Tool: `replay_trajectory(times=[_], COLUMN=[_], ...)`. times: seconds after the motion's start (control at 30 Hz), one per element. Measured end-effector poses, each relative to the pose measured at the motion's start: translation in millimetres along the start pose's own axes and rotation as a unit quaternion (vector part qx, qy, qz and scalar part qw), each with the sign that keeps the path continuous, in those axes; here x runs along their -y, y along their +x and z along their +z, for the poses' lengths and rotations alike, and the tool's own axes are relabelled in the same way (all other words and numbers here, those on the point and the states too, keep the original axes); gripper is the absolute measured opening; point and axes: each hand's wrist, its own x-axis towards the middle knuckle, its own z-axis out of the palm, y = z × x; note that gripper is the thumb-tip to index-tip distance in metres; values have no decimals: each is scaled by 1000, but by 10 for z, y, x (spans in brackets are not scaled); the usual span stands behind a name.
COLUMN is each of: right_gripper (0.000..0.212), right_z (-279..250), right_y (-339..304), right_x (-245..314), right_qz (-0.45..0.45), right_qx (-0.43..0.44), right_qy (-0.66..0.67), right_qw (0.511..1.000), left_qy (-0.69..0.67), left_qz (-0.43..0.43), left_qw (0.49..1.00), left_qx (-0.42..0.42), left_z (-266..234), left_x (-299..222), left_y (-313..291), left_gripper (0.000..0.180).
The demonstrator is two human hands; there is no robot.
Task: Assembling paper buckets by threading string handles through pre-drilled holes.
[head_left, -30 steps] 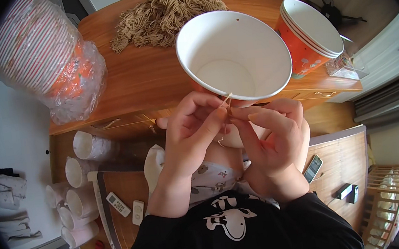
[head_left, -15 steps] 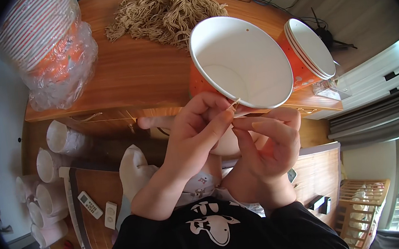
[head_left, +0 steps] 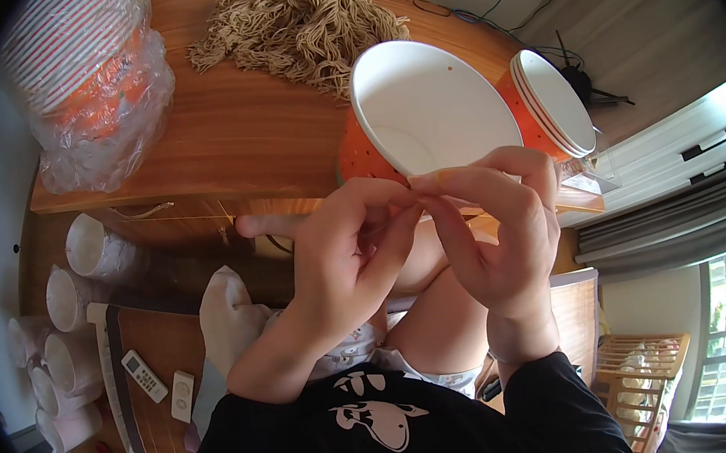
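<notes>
Both hands meet just in front of a large paper bucket [head_left: 434, 106], white inside and orange outside, standing at the desk's near edge. My left hand [head_left: 343, 251] is closed in a pinch, thumb against fingers. Touching its fingertips, my right hand [head_left: 510, 223] pinches at the same spot. A thin beige cord end showed there half a second ago; now the fingertips almost wholly hide it. Behind the bucket lies a tangled heap of beige cords [head_left: 305, 36]. To the bucket's right stands a nested stack of similar orange buckets [head_left: 538, 108].
On the wooden desk [head_left: 218, 135], a plastic-wrapped bucket stack [head_left: 87, 88] stands at the left. A black router [head_left: 577, 81] with cables is at the right. Several white tubs [head_left: 75, 295] stand on the floor. A remote control [head_left: 145, 377] lies beside me at lower left.
My right hand has moved up and left, its fingertips now against the left hand's. The cord end has gone behind the fingers. The view has shifted slightly.
</notes>
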Motion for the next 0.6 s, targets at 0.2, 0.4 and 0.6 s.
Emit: replay_trajectory(times=[0.2, 0.4, 0.6], right_gripper=[42, 41, 43], right_z=[29, -5, 18], right_y=[-68, -156, -116], right_x=[-26, -3, -34], right_qz=[8, 9, -12], right_qx=[-47, -25, -22], right_qy=[1, 3, -45], right_qw=[999, 1000, 999], left_qy=[-105, -99, -72], left_qz=[-104, -112, -64], left_qw=[989, 989, 995], left_qx=[20, 20, 15], left_z=[-18, -16, -3], left_x=[-73, -28, -73], left_y=[-37, -52, -50], left_gripper=[12, 12, 16])
